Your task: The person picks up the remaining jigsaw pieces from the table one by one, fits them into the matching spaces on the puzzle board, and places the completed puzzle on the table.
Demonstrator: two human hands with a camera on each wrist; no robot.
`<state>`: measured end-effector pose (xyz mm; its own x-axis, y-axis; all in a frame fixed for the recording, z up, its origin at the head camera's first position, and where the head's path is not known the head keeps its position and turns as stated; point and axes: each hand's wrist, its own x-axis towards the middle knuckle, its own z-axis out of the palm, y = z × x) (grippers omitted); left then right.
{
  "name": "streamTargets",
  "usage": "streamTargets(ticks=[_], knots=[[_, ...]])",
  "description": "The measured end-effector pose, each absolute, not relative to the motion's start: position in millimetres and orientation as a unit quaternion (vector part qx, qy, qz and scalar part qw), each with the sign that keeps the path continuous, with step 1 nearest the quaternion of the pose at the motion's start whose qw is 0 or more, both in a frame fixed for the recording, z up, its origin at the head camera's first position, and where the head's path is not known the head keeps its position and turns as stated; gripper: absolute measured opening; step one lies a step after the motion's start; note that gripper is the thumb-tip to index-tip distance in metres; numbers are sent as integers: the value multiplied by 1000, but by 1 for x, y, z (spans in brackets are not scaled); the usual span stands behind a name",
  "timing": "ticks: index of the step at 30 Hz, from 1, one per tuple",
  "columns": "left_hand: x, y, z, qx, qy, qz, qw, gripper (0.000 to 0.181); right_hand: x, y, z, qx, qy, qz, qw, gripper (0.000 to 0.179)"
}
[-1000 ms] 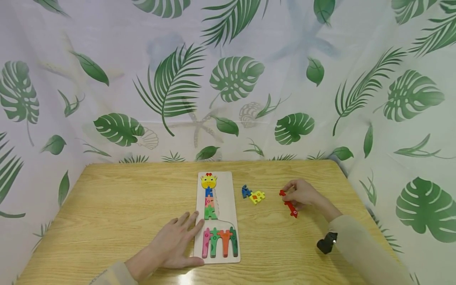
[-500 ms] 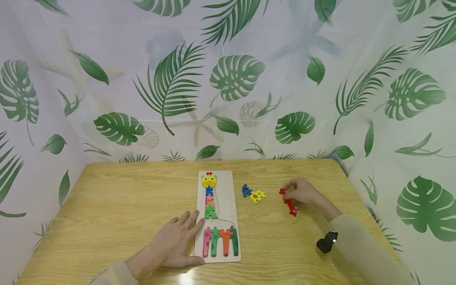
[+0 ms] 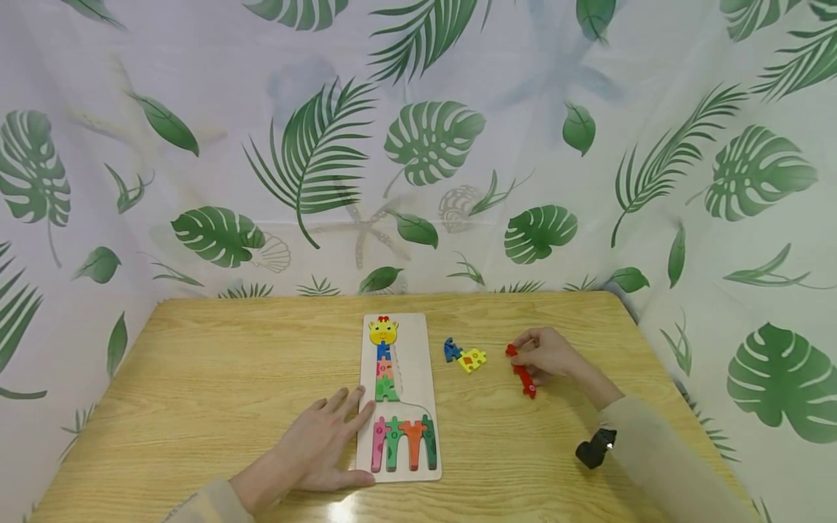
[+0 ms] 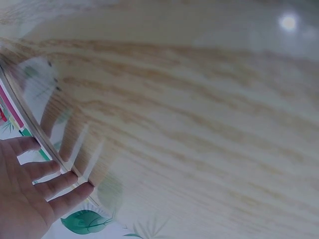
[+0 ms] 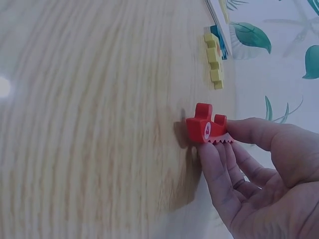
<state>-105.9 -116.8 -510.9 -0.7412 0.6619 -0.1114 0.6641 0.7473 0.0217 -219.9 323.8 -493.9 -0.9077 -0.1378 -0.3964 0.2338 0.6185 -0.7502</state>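
Observation:
My left hand (image 3: 323, 444) rests with straight, spread fingers along the left edge of a pale wooden giraffe puzzle board (image 3: 413, 363). In the left wrist view, its fingertips touch the board's side. Set in the board are a yellow giraffe head (image 3: 383, 333), neck pieces in blue, pink and green, and several coloured leg pieces. The body area between neck and legs is bare wood. On the right, my right hand (image 3: 552, 356) pinches a long red puzzle piece (image 3: 525, 383) between thumb and fingers; the right wrist view shows this red piece (image 5: 208, 130) just above the tabletop.
Between the board and my right hand lie a blue puzzle piece (image 3: 452, 351) and a yellow puzzle piece (image 3: 472, 359), touching or nearly so. A wooden table (image 3: 248, 363) carries everything. Leaf-printed cloth (image 3: 458, 218) stands behind and along the sides.
My right hand has moved slightly to the left with the red puzzle piece in its grip. My left hand, the board and the loose pieces have stayed in place.

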Motion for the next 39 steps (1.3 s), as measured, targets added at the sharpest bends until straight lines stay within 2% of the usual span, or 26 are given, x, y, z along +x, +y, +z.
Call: streamTargets(ticks=[39], knots=[[-106, -117, -511, 352, 933, -14, 65, 111, -219, 278, -486, 41, 837, -510, 195, 46]])
